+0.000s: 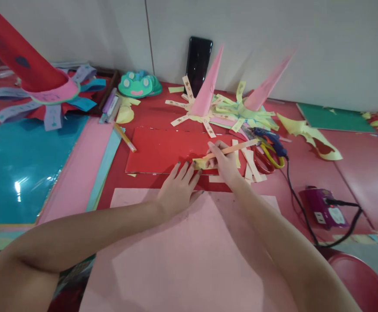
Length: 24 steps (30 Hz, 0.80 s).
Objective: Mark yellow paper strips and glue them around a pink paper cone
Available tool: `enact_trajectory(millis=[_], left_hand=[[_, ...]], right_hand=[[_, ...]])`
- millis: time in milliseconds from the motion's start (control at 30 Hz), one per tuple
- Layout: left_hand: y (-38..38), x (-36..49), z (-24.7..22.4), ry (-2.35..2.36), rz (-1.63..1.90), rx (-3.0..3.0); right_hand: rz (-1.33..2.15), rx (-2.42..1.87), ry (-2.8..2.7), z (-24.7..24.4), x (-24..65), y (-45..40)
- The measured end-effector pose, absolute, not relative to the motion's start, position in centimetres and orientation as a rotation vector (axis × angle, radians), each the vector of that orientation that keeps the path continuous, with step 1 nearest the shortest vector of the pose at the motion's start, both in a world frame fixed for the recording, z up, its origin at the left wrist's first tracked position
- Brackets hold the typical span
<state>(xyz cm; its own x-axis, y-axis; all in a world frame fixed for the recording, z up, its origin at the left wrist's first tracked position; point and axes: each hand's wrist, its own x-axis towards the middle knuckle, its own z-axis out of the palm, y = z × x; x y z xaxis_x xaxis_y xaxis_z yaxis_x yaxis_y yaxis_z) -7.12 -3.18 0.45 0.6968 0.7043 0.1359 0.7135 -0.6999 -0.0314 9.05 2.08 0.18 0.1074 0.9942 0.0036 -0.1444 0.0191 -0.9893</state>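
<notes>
My right hand (223, 161) grips an orange pen (239, 146), its writing end low over a small yellow paper strip (201, 163). That strip lies on a flat red board (163, 149). Fingers spread, my left hand (180, 186) rests at the board's front edge, its fingertips by the strip's left end. Several pale paper strips (252, 167) lie just right of my right hand, beside red-handled scissors (263, 160) and yellow-handled scissors (273, 157). A large pink sheet (189, 251) spreads under my forearms.
Two pink paper cones (205, 93) with strip petals stand behind the board, near a leaning black phone (198, 63). A blue glue gun (270, 138) has its cord running to a purple power box (327, 208). Left are a red paper tube (33, 56) and a blue sheet (23, 169).
</notes>
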Motion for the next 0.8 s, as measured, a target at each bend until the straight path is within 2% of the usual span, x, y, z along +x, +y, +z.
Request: enact_trajectory(millis=[400, 567, 800], left_hand=[[-2.0, -7.1, 0.0, -1.239, -0.219, -2.808], [-2.3, -7.0, 0.1, -1.260, -0.214, -2.718], [-2.4, -7.1, 0.4, -1.182, -0.225, -2.660]], right_hand=[[1.007, -1.293, -1.451, 0.0, 8.8, 2.1], [1.078, -1.350, -1.300, 0.0, 9.0, 2.3], [1.036, -1.424, -1.396, 0.0, 9.2, 1.8]])
